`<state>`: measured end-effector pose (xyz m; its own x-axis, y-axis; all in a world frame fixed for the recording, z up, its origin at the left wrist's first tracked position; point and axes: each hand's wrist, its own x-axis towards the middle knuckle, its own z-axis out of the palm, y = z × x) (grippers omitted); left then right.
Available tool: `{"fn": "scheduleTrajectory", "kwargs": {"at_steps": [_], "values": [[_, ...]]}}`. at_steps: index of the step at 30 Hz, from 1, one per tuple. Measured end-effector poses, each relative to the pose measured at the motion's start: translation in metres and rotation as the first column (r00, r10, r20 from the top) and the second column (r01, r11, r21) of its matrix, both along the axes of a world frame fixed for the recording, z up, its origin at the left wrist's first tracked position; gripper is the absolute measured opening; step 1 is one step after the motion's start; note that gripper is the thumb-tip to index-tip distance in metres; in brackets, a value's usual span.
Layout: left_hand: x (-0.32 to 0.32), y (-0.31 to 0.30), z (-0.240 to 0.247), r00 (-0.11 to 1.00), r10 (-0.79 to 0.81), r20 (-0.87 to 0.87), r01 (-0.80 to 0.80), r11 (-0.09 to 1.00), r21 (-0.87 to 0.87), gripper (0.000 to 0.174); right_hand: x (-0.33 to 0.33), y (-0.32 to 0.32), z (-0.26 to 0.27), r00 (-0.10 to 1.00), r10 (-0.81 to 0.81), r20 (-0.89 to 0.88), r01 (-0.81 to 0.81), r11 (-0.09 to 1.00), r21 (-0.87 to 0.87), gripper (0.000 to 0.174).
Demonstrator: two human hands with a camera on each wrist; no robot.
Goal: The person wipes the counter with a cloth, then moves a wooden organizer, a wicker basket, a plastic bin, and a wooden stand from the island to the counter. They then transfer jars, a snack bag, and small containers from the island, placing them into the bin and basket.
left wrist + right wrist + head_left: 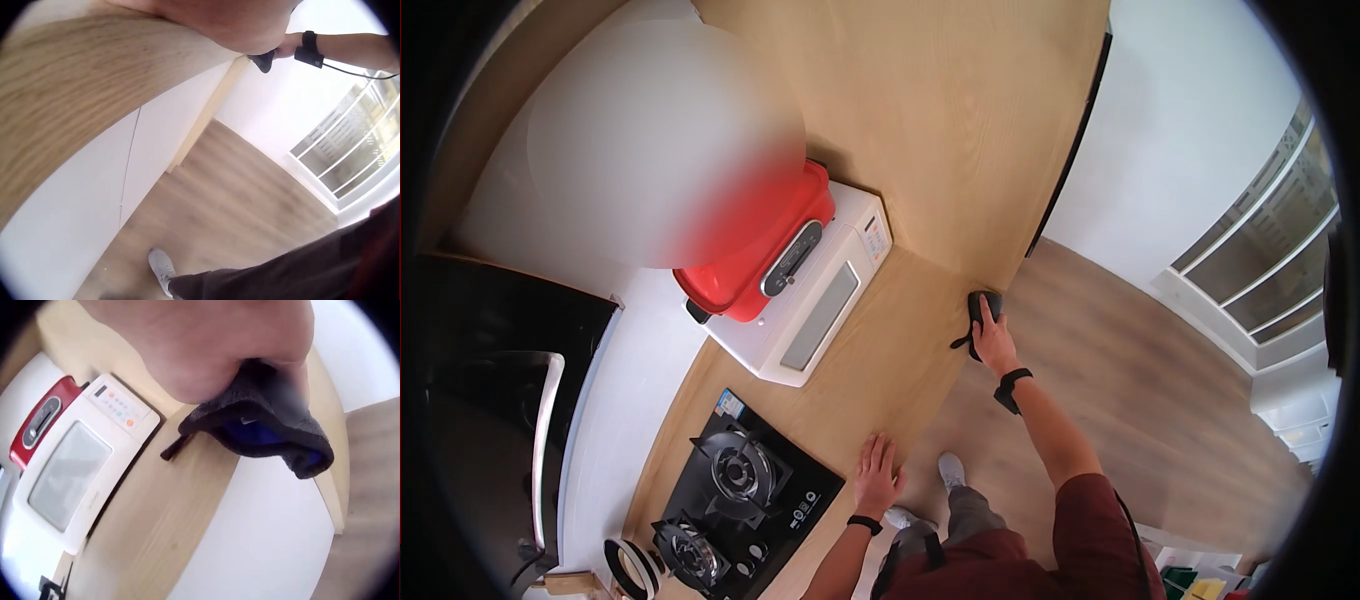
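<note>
My right hand [997,346] grips a black soft fabric pouch [975,307] at the far right corner of the wooden counter, by the tall wood panel. Seen from the right wrist, the pouch [220,416] hangs with its mouth gaping and a blue lining [253,433] showing. A short dark strap [175,447] sticks out from its side. The fingertips are partly hidden behind the palm in that view. My left hand [879,480] rests flat on the counter's front edge beside the gas stove, fingers straight, holding nothing.
A white microwave [820,325] stands at the back of the counter, with a red appliance [745,285] on top. The black two-burner gas stove [800,470] lies left of it. A wood side panel [990,130] closes the right end. Below is the wooden floor [1090,400].
</note>
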<state>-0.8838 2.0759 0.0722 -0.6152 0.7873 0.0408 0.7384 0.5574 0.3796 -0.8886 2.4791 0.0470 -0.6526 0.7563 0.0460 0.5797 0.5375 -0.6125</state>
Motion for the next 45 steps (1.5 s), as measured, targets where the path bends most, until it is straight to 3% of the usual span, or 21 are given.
{"fn": "scheduleTrajectory", "kwargs": {"at_steps": [5, 7, 10, 16, 18, 19, 21, 23, 25, 28, 29, 31, 34, 36, 37, 39, 40, 41, 43, 44, 45], "values": [[0.0, -0.001, 0.005, 1.0, 0.01, 0.03, -0.01, 1.0, 0.009, 0.063, 0.009, -0.036, -0.001, 0.999, 0.0, -0.034, 0.001, 1.0, 0.016, 0.069], [-0.001, 0.0, 0.004, 0.999, 0.014, 0.041, -0.015, 1.0, 0.014, 0.063, 0.014, -0.054, 0.009, 0.995, 0.006, 0.104, -0.001, 0.999, -0.045, 0.07], [0.001, -0.002, -0.003, 1.0, -0.01, -0.029, 0.011, 0.999, 0.039, 0.065, 0.025, -0.096, 0.012, 0.994, 0.017, 0.104, -0.008, 0.996, -0.089, 0.071], [-0.015, -0.016, -0.006, 0.992, -0.094, 0.088, 0.073, 0.974, 0.215, 0.062, 0.057, -0.199, 0.006, 0.993, 0.101, 0.063, -0.097, 0.993, -0.068, 0.074], [-0.017, -0.026, -0.004, 0.799, -0.096, 0.593, -0.225, 0.868, 0.443, 0.056, 0.068, -0.24, 0.012, 0.987, 0.139, 0.076, -0.131, 0.987, -0.094, 0.075], [-0.015, -0.034, -0.007, 0.799, -0.108, 0.592, -0.216, 0.867, 0.449, 0.056, 0.074, -0.26, 0.016, 0.989, 0.129, 0.076, -0.122, 0.989, -0.087, 0.075], [-0.01, -0.051, -0.021, 0.642, -0.185, 0.744, -0.417, 0.73, 0.542, 0.053, 0.088, -0.304, 0.023, 0.982, 0.171, 0.081, -0.156, 0.974, -0.162, 0.075], [0.004, -0.081, -0.012, 0.636, -0.203, 0.744, -0.413, 0.725, 0.551, 0.053, 0.102, -0.35, 0.022, 0.982, 0.172, 0.077, -0.159, 0.976, -0.151, 0.073], [0.023, -0.114, -0.007, 0.629, -0.203, 0.751, -0.429, 0.714, 0.553, 0.053, 0.117, -0.394, 0.01, 0.969, 0.24, -0.057, -0.245, 0.963, -0.111, 0.072], [0.051, -0.167, -0.008, 0.786, -0.188, 0.589, -0.277, 0.745, 0.607, 0.05, 0.14, -0.461, 0.007, 0.949, 0.311, -0.044, -0.314, 0.936, -0.159, 0.074], [0.059, -0.183, -0.003, 0.786, -0.192, 0.588, -0.271, 0.748, 0.606, 0.05, 0.149, -0.485, -0.005, 0.933, 0.346, -0.103, -0.358, 0.923, -0.139, 0.074], [0.072, -0.217, 0.009, 0.831, -0.195, 0.521, -0.185, 0.786, 0.589, 0.047, 0.165, -0.534, -0.042, 0.859, 0.463, -0.22, -0.453, 0.886, 0.1, 0.074], [0.086, -0.266, 0.009, 0.817, -0.147, 0.558, -0.223, 0.812, 0.54, 0.045, 0.194, -0.577, -0.033, 0.775, 0.611, -0.16, -0.606, 0.791, 0.081, 0.073], [0.091, -0.296, 0.002, 0.87, -0.045, 0.491, -0.249, 0.819, 0.516, 0.044, 0.209, -0.586, 0.033, 0.701, 0.713, 0.027, -0.66, 0.662, -0.354, 0.074], [0.091, -0.304, 0.008, 0.869, -0.04, 0.493, -0.259, 0.812, 0.523, 0.044, 0.215, -0.591, 0.036, 0.692, 0.721, 0.034, -0.667, 0.658, -0.35, 0.074], [0.097, -0.319, 0.026, 0.862, 0.037, 0.505, -0.388, 0.689, 0.612, 0.042, 0.23, -0.604, 0.05, 0.853, 0.419, -0.31, -0.504, 0.815, -0.285, 0.075], [0.104, -0.325, 0.01, 0.785, 0.023, 0.618, -0.484, 0.646, 0.591, 0.045, 0.236, -0.607, 0.062, 0.896, 0.348, -0.276, -0.437, 0.8, -0.411, 0.075], [0.117, -0.329, 0.003, 0.781, 0.041, 0.623, -0.503, 0.632, 0.59, 0.045, 0.239, -0.611, 0.07, 0.889, 0.37, -0.27, -0.454, 0.79, -0.411, 0.075], [0.145, -0.327, -0.004, 0.413, 0.033, 0.91, -0.646, 0.715, 0.267, 0.057, 0.245, -0.623, 0.08, 0.794, 0.521, -0.315, -0.603, 0.744, -0.287, 0.074], [0.154, -0.323, 0.001, 0.461, -0.129, 0.878, -0.64, 0.637, 0.43, 0.066, 0.254, -0.636, 0.08, 0.789, 0.534, -0.303, -0.609, 0.744, -0.275, 0.075], [0.156, -0.332, 0.008, 0.474, -0.122, 0.872, -0.647, 0.623, 0.439, 0.066, 0.265, -0.646, 0.081, 0.775, 0.55, -0.31, -0.626, 0.733, -0.265, 0.075]]}}
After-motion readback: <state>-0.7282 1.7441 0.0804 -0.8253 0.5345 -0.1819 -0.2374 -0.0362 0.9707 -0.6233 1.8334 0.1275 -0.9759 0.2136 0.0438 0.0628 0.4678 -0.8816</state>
